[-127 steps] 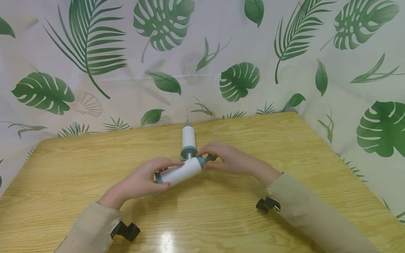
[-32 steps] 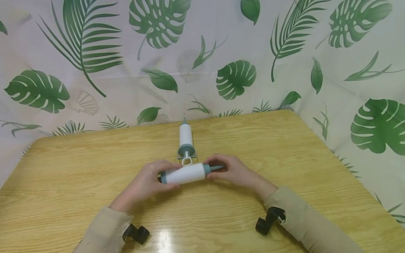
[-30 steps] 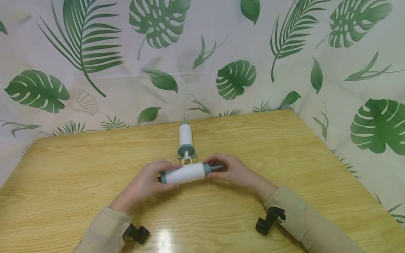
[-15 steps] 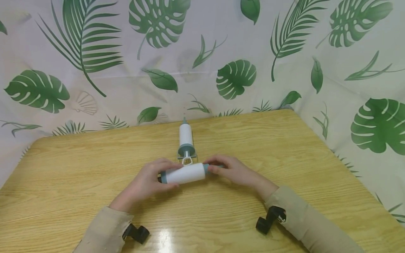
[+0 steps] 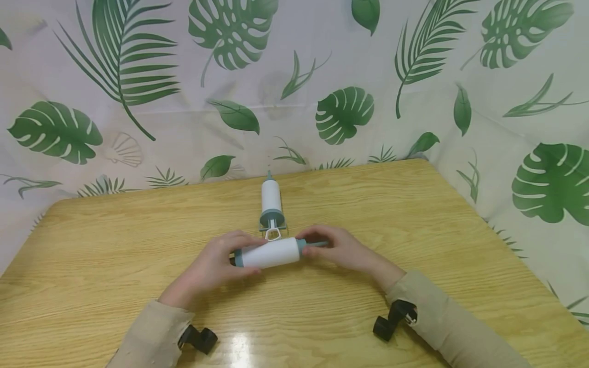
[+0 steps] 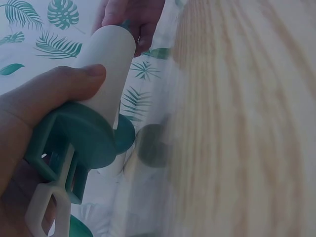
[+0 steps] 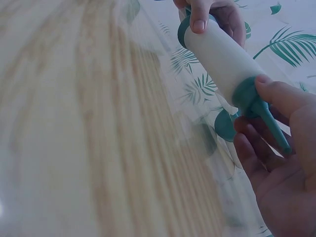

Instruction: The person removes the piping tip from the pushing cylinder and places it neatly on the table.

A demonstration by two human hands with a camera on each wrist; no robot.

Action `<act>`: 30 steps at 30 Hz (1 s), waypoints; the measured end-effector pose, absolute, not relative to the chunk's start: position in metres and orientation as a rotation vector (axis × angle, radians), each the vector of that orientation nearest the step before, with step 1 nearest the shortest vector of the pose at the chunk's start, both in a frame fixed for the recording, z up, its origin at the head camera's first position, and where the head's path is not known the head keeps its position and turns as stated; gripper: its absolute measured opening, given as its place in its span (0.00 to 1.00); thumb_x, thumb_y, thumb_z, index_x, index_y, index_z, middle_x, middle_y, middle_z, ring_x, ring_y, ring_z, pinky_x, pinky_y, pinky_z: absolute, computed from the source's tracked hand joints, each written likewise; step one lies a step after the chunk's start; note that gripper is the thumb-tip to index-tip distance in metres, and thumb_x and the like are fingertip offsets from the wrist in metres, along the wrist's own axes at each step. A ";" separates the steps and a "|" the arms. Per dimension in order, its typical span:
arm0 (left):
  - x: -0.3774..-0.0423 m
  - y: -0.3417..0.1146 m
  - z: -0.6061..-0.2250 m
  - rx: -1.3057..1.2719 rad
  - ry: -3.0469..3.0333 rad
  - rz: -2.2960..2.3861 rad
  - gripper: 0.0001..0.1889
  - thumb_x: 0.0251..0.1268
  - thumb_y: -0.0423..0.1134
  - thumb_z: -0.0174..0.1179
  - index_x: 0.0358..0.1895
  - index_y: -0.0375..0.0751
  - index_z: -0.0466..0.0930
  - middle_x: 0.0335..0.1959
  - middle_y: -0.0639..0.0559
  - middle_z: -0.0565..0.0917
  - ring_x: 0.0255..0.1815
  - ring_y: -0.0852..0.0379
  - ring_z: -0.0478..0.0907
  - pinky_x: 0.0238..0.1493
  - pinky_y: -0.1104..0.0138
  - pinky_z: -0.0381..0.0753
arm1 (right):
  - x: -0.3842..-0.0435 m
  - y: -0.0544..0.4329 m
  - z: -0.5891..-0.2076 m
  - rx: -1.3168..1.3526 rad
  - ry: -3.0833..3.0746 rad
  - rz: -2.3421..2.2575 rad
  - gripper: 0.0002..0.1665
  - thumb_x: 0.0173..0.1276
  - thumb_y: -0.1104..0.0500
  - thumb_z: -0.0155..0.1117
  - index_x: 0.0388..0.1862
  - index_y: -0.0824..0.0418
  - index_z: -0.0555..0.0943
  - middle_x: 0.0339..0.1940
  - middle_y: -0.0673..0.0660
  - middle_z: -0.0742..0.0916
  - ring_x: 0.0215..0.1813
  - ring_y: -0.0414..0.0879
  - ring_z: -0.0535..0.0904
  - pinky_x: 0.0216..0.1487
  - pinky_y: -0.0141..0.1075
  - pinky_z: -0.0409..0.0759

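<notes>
One smooth white cylinder with grey-teal end pieces sits at the centre of the head view, lying crosswise with its right end slightly higher in the frame. The left hand wraps its left part, fingers and thumb spread to the barrel's width. The right hand pinches its right end, where a thin tapered nozzle pokes out. Just above lies a second white cylinder with a teal flange and pointed tip, aimed at the top of the frame; its angular white loop handle ends right by the held barrel, and whether they touch I cannot tell. Both rest over a glossy yellow wood-grain table. Behind hangs a creased white cloth printed with green leaves, across the upper frame.

From the left wrist, the held barrel slants from centre left to the top. The left thumb presses on its matte side above a thick teal flange with squared, open brackets; a flat white plunger with an elongated loop drops to lower left.

From the right wrist, the barrel crosses the upper right. The right thumb rests on a rounded teal collar, fingers curled beneath.
</notes>
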State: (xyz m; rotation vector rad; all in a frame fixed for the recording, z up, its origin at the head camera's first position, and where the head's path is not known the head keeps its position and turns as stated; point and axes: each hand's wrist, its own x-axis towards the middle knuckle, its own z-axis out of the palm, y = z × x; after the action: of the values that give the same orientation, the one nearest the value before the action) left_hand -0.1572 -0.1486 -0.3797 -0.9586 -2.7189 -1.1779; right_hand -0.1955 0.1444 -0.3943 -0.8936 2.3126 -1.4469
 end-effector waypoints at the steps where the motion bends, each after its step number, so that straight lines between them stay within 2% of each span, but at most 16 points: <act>1: -0.157 -0.149 -0.380 -0.955 -2.725 -1.175 0.26 0.48 0.41 0.74 0.55 0.49 0.81 0.49 0.55 0.81 0.48 0.57 0.76 0.46 0.61 0.77 | -0.195 0.144 -0.394 -0.903 2.308 -1.459 0.20 0.66 0.58 0.66 0.56 0.60 0.78 0.54 0.54 0.82 0.57 0.48 0.76 0.58 0.42 0.74; 10: -0.158 -0.150 -0.380 -0.958 -2.716 -1.166 0.26 0.48 0.42 0.74 0.55 0.48 0.82 0.49 0.55 0.81 0.48 0.56 0.77 0.46 0.60 0.78 | -0.198 0.146 -0.397 -0.968 2.277 -1.493 0.25 0.61 0.58 0.70 0.58 0.59 0.77 0.55 0.53 0.81 0.57 0.48 0.76 0.58 0.42 0.74; 15: -0.159 -0.151 -0.381 -0.962 -2.711 -1.160 0.26 0.48 0.42 0.75 0.55 0.49 0.82 0.49 0.55 0.82 0.48 0.56 0.77 0.46 0.60 0.78 | -0.196 0.145 -0.395 -0.908 2.323 -1.397 0.24 0.70 0.52 0.61 0.61 0.59 0.74 0.58 0.54 0.80 0.58 0.48 0.75 0.59 0.44 0.72; 19: -0.159 -0.151 -0.381 -0.963 -2.712 -1.155 0.26 0.48 0.42 0.75 0.55 0.49 0.82 0.49 0.55 0.82 0.48 0.56 0.77 0.45 0.61 0.78 | -0.193 0.144 -0.390 -0.843 2.362 -1.356 0.23 0.73 0.47 0.55 0.60 0.58 0.76 0.56 0.53 0.81 0.57 0.47 0.75 0.58 0.44 0.72; 30: -0.160 -0.152 -0.379 -0.956 -2.726 -1.167 0.26 0.48 0.42 0.74 0.55 0.49 0.81 0.50 0.55 0.81 0.49 0.57 0.76 0.47 0.60 0.77 | -0.195 0.144 -0.393 -0.868 2.318 -1.432 0.21 0.66 0.55 0.65 0.57 0.58 0.78 0.54 0.53 0.82 0.56 0.47 0.77 0.58 0.42 0.74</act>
State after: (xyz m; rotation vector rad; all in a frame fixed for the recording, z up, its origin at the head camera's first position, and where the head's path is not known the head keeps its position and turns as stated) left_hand -0.1595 -0.1518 -0.3794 -0.9562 -2.7262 -1.1668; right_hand -0.1945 0.1436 -0.3927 -0.8679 2.3182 -1.4318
